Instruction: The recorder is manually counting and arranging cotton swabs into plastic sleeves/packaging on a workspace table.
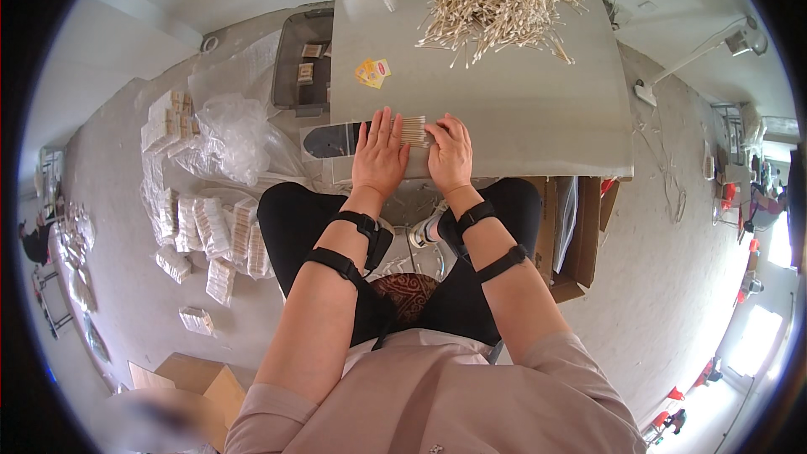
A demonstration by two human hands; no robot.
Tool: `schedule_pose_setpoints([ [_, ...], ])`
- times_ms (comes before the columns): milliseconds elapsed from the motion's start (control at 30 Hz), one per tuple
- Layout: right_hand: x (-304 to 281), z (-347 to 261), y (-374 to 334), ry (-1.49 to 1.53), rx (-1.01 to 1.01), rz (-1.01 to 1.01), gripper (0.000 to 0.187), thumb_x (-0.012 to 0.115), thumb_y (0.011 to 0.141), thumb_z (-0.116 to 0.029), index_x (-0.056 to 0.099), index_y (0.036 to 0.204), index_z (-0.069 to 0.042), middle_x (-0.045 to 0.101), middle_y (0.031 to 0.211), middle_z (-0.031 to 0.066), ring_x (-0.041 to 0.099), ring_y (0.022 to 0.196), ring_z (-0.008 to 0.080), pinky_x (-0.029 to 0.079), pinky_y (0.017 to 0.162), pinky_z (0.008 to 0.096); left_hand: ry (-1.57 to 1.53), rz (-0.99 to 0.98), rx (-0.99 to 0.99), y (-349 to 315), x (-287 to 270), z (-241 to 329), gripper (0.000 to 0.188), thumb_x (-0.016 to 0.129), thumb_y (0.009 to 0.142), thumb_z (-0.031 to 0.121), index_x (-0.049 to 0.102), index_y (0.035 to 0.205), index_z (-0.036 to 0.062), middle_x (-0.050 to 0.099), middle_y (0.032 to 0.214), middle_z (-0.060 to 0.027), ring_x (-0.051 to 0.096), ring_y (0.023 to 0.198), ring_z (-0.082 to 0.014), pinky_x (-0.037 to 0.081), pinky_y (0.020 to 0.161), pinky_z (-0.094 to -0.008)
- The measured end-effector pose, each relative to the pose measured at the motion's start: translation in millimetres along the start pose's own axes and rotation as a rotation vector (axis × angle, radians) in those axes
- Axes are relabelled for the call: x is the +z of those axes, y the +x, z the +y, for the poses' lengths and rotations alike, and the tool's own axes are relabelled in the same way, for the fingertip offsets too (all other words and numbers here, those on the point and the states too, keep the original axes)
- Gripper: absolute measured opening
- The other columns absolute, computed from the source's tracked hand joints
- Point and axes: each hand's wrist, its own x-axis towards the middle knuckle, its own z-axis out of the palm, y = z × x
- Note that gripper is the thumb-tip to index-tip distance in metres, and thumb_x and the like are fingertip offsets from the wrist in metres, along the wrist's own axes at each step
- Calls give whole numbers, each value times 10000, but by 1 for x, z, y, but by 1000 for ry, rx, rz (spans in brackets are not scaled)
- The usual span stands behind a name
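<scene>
Near the front edge of the table, a flat row of cotton swabs (pixel 413 129) lies between my hands. My left hand (pixel 382 155) rests flat with its fingers stretched out, over the left part of the swabs and the end of a dark flat strip (pixel 329 141) with a rounded tip. Clear plastic film shows around that strip. My right hand (pixel 450 154) has its fingers bent in and pressed against the right ends of the swabs. What lies under my left palm is hidden.
A large heap of loose cotton swabs (pixel 504 0) covers the table's far side. Small yellow cards (pixel 372 73) lie left of it. A dark bin (pixel 290 63) stands by the table's left edge. Packed swab bundles (pixel 214 227) lie on the floor; a cardboard box (pixel 580 244) sits below, right.
</scene>
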Motion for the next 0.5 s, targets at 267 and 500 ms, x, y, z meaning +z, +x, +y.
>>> schedule_pose_setpoints([
  [267,-1,-10,-2,-153,-146,-100,524,564,841,-134,478,1338,6,498,1369,187,419,1334,359,316,1128,475,-37,35,-5,-1,5,-2,583,452,979,327,323,1492,82,274,1566,-138,250,1454,-283,202,1181,-471],
  [500,1,-15,0,-338,-197,-288,644,490,934,-278,306,1463,40,332,1517,226,273,1436,355,177,1179,511,-2,29,0,-2,3,-3,580,419,992,339,316,1492,62,277,1567,-136,243,1459,-272,179,1191,-455],
])
